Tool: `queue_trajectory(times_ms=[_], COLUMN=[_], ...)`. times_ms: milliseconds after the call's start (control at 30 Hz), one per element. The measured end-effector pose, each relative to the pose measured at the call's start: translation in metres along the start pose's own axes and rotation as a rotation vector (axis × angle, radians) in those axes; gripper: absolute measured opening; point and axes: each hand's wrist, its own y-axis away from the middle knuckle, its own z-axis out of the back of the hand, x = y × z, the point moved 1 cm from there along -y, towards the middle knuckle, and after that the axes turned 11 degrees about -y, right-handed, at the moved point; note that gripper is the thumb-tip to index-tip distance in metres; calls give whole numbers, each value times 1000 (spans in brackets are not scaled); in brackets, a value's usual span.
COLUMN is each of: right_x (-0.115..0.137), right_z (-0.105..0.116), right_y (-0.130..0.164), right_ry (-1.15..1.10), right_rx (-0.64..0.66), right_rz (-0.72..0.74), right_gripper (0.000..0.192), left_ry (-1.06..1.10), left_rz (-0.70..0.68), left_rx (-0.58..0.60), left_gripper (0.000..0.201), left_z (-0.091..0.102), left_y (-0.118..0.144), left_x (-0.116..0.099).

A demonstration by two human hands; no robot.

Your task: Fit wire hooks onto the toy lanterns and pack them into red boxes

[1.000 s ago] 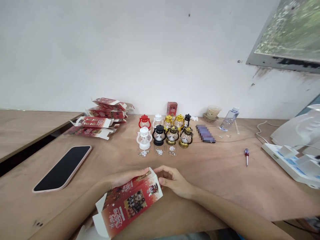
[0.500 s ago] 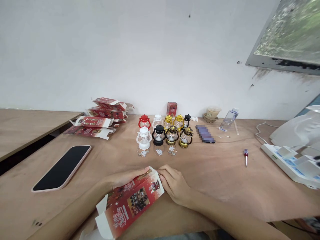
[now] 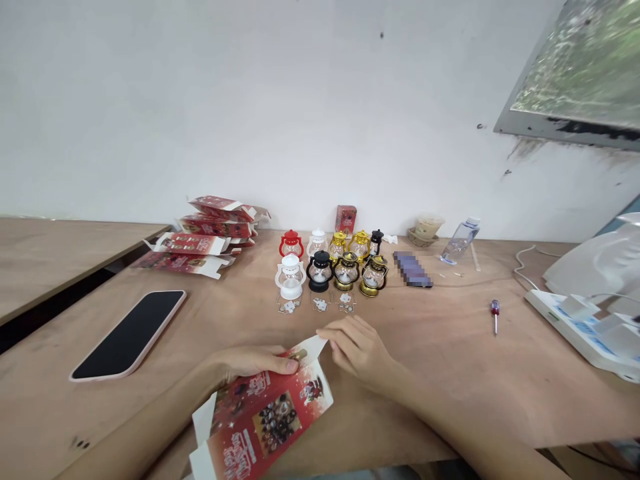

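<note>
Left hand (image 3: 257, 363) clamped on a red printed box (image 3: 283, 410), thumb pressed on a panel near the far end, other fingers mostly hidden. Right hand (image 3: 356, 348) has thumb and fingertips together on the corner of a white flap (image 3: 314, 347) at that same end. Box is tilted, at the near edge of the table (image 3: 425, 347).

Status: body looks opened out into shape, my read. Neither end closed; near-end flaps stick out loose. Can't see inside, so can't tell if it's loaded. Eight-plus lanterns, e.g. the front white lantern (image 3: 291, 277), stand out beyond the hands; stack of open boxes (image 3: 217, 217) back left. So partway at best.

Pose: forearms come in from both lower corners, left hand along the box, right fingers curled, pointing left.
</note>
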Motion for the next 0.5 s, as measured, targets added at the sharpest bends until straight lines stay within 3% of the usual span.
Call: queue_trajectory(times_ms=[100,233,300,500], right_x=[-3,2,5,8], right_z=[3,-1,-4,-1], right_y=[0,4,5,3], right_ry=[-134,-542,-740,-1070], right_rx=[-36,-148,-145,22], right_rz=[-122,-538,-656,-433], right_gripper=[24,23,21,42], left_ry=[73,229,269,249], left_rz=[64,18,0,-44], left_rx=[22,-145,-194,-123], left_gripper=[49,54,57,71], left_z=[-2,0,1,4], left_y=[2,-2,-3,0], left_x=[-2,2,5,10])
